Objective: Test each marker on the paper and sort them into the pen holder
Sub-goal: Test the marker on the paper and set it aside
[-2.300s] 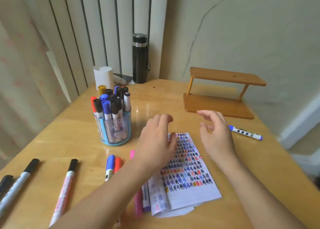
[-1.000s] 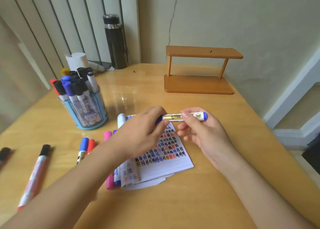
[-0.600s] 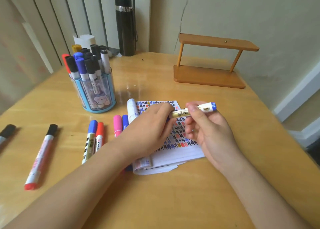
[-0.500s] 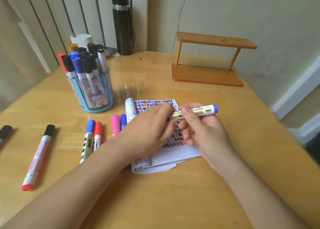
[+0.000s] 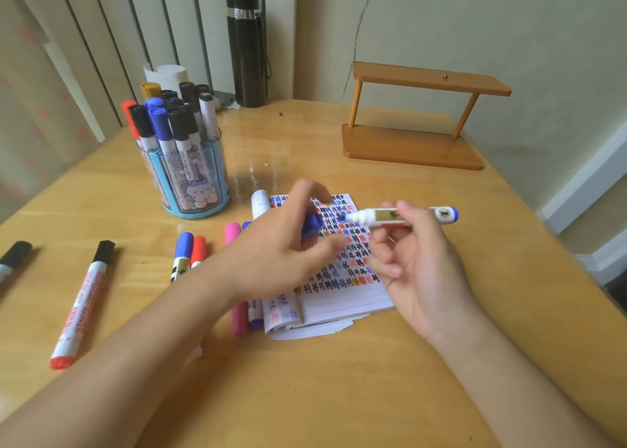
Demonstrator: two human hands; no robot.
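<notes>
Right hand (image 5: 417,261) grips the blue marker (image 5: 400,216) by the middle of its barrel, thumb under and fingers curled over; marker lies roughly level, bare tip pointing left, blue butt end to the right; tip sits over the upper part of the paper (image 5: 342,298); whether it touches the sheet, cannot tell.

Left hand (image 5: 281,244) holds the blue cap (image 5: 312,225) pinched in its fingers, just beside the marker tip but apart from it; index finger lifted; hand blurred, exact grip unclear.

Paper is a folded stack, top sheet covered with rows of small marks in black, blue, red; it lies flat on the wooden table (image 5: 339,396), under both hands.

Pen holder (image 5: 193,179), clear plastic with blue trim, stands upright to the left and beyond the paper; packed with capped markers, black, blue, red, one yellow.

Loose on the table left of the paper: pink marker (image 5: 234,234) against the paper's left edge; blue-capped marker (image 5: 183,254) and red-capped marker (image 5: 197,251) side by side; black-capped marker (image 5: 84,301) farther left; another black one (image 5: 13,257) at the picture's edge.

Back of table: black flask (image 5: 246,47) upright by the wall; small wooden shelf (image 5: 414,115) to the right.
</notes>
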